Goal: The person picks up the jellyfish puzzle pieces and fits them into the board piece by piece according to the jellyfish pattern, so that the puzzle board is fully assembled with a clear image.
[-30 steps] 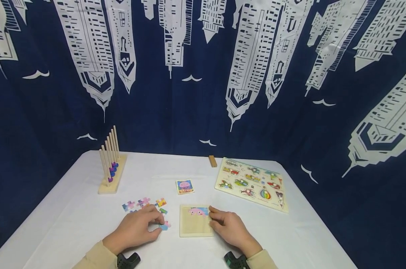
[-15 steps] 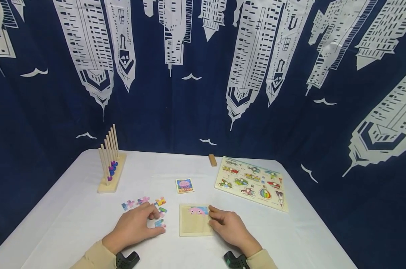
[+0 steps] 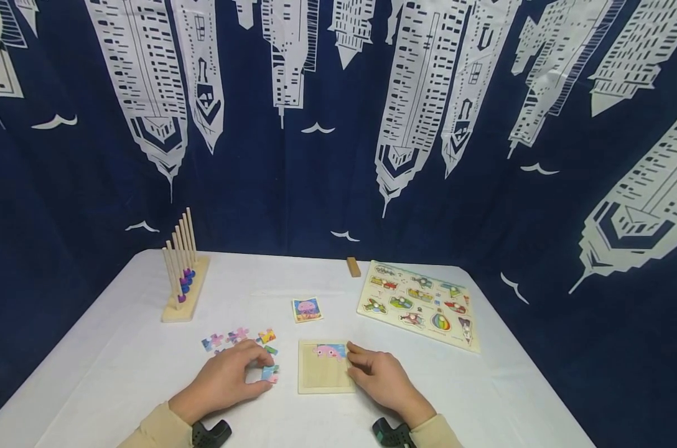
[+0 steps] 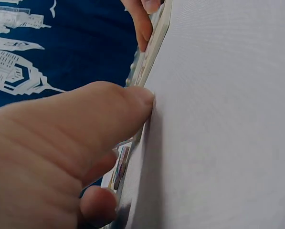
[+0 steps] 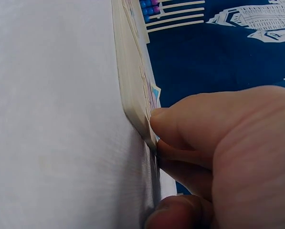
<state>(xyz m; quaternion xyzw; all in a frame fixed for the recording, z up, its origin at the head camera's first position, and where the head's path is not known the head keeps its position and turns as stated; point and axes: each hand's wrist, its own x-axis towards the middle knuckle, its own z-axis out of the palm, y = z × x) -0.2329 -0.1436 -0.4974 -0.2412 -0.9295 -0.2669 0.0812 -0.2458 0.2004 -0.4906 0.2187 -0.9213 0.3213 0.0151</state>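
Note:
My left hand (image 3: 226,376) bends its thumb and index finger around a small blue-and-pink jigsaw piece (image 3: 269,374), their tips at its edges. In the left wrist view the thumb of the left hand (image 4: 80,124) reaches down to the white cloth, and the piece is hard to make out. To the right lies a square wooden puzzle tray (image 3: 322,378) with joined pink-and-blue pieces (image 3: 330,351) along its top. My right hand (image 3: 386,379) grips the tray's right edge. In the right wrist view the thumb of the right hand (image 5: 190,119) presses against the tray's edge (image 5: 132,90).
Several loose jigsaw pieces (image 3: 238,335) lie beyond the left hand. A small picture card (image 3: 307,309) is behind the tray. A peg stand (image 3: 186,305) with beads stands at the back left, a knobbed vehicle puzzle board (image 3: 419,305) at the back right, beside a small wooden block (image 3: 353,267).
The jigsaw piece at my left fingertips has turned and shifted slightly, while the left thumb and index finger reached out and drew back in. The right hand and tray stay put.

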